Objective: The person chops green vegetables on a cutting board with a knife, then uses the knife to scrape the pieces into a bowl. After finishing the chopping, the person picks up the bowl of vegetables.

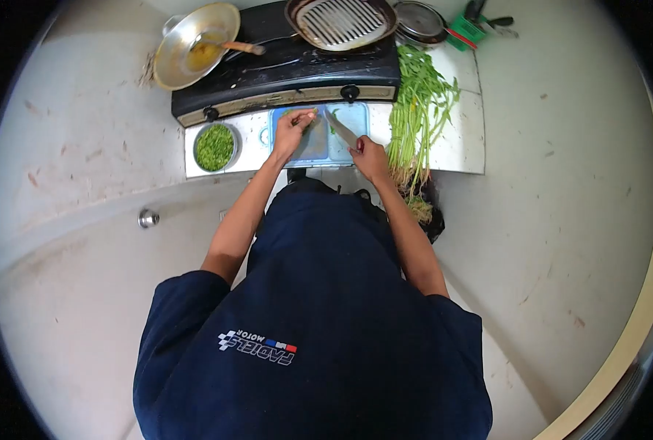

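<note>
My right hand (371, 158) is closed round the handle of a knife (343, 130), whose blade points up and to the left over a blue cutting board (313, 149). Over the board's left half, my left hand (290, 135) is closed in a pinch. Small green bits show at its fingertips, too small to make out clearly. A few green leaf pieces (333, 121) lie on the board beside the blade. To the left stands a round bowl of chopped greens (215, 147). Long-stemmed leafy greens (414, 110) lie right of the board, their roots hanging over the counter's front edge.
Behind the board is a black two-knob gas stove (282, 77). It bears a metal wok (187, 59) with a wooden-handled utensil and a ridged grill pan (341, 22). A lidded pot (420, 23) and a green utensil holder (466, 31) stand at the back right.
</note>
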Motion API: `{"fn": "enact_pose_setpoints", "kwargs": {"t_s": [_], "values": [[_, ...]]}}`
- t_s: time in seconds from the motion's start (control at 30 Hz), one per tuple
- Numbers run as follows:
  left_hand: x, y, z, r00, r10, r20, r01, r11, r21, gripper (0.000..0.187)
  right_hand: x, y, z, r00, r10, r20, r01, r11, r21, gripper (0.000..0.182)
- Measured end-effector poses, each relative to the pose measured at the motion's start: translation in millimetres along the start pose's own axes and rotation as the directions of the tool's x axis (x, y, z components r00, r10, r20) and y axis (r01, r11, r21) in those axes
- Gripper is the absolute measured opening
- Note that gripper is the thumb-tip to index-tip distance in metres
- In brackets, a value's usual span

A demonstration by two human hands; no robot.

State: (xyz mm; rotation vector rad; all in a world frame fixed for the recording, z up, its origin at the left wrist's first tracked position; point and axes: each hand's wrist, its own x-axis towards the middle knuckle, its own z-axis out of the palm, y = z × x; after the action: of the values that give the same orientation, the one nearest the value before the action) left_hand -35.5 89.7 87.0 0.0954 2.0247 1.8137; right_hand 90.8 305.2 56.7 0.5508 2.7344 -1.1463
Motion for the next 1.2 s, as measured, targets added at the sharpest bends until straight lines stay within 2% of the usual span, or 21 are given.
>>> {"fn": "enact_pose_setpoints", "kwargs": {"t_s": [0.03, 0.17, 0.2, 0.3, 0.43, 0.53, 0.57, 0.67, 0.7, 0.8, 0.83, 0.93, 0.97, 1.07, 1.2], "values": [[-15, 1, -2, 0.998, -0.030, -0.061, 0.023, 0.994, -0.106, 0.027, 5, -3, 8, 0.999, -0.038, 0.032, 0.037, 0.999, 0.036, 0.025], [-68, -2, -18, 0.956, -0.132, -0.263, 0.085, 0.979, -0.184, 0.027, 14, -13, 39, 0.995, -0.099, -0.008, 0.098, 0.990, -0.099, 0.017], [-78, 7, -21, 0.928, -0.202, -0.312, 0.137, 0.966, -0.218, 0.025, 14, -11, 44, 0.994, -0.112, -0.007, 0.110, 0.987, -0.118, 0.016], [-105, 8, -33, 0.889, -0.256, -0.379, 0.153, 0.947, -0.282, 0.022, 18, -10, 50, 0.990, -0.139, 0.014, 0.140, 0.978, -0.154, 0.014], [-123, -3, -51, 0.890, -0.273, -0.366, 0.172, 0.943, -0.285, 0.024, 14, -9, 51, 0.992, -0.113, 0.062, 0.121, 0.980, -0.155, 0.016], [-120, 0, -59, 0.931, -0.210, -0.298, 0.118, 0.947, -0.298, 0.025, 15, -4, 52, 0.987, -0.156, 0.031, 0.159, 0.979, -0.125, 0.015], [-115, 2, -62, 0.938, -0.207, -0.280, 0.115, 0.943, -0.313, 0.025, 14, -1, 53, 0.975, -0.213, -0.066, 0.208, 0.975, -0.079, 0.013], [-96, 17, -62, 0.937, -0.209, -0.279, 0.097, 0.926, -0.365, 0.023, 16, -11, 27, 0.991, -0.132, 0.038, 0.123, 0.975, 0.186, 0.016], [-87, 11, -64, 0.958, -0.148, -0.245, 0.048, 0.927, -0.371, 0.022, 14, -23, 13, 0.997, -0.070, 0.040, 0.060, 0.978, 0.198, 0.019], [-62, 21, -60, 0.988, -0.051, -0.149, 0.007, 0.958, -0.286, 0.021, 6, -70, -41, 0.996, -0.052, 0.073, 0.023, 0.939, 0.343, 0.017], [-55, 32, -59, 0.994, 0.016, -0.106, -0.036, 0.982, -0.187, 0.020, 6, -79, -54, 0.994, -0.057, 0.098, 0.014, 0.920, 0.392, 0.022], [-41, 67, -54, 0.994, 0.102, 0.041, -0.102, 0.995, -0.002, 0.019, 4, -120, -91, 0.970, -0.095, 0.225, -0.044, 0.839, 0.543, 0.021], [-33, 66, -52, 0.974, 0.192, 0.124, -0.183, 0.980, -0.076, 0.018, 2, -136, -100, 0.960, -0.119, 0.252, -0.037, 0.841, 0.539, 0.025], [-22, 78, -49, 0.933, 0.176, 0.315, -0.108, 0.969, -0.222, 0.017, 0, -169, -108, 0.939, -0.142, 0.314, -0.081, 0.796, 0.600, 0.032], [-18, 88, -66, 0.874, 0.160, 0.459, -0.089, 0.981, -0.172, 0.016, 5, -185, -95, 0.950, -0.153, 0.273, -0.059, 0.768, 0.638, 0.035]]}}
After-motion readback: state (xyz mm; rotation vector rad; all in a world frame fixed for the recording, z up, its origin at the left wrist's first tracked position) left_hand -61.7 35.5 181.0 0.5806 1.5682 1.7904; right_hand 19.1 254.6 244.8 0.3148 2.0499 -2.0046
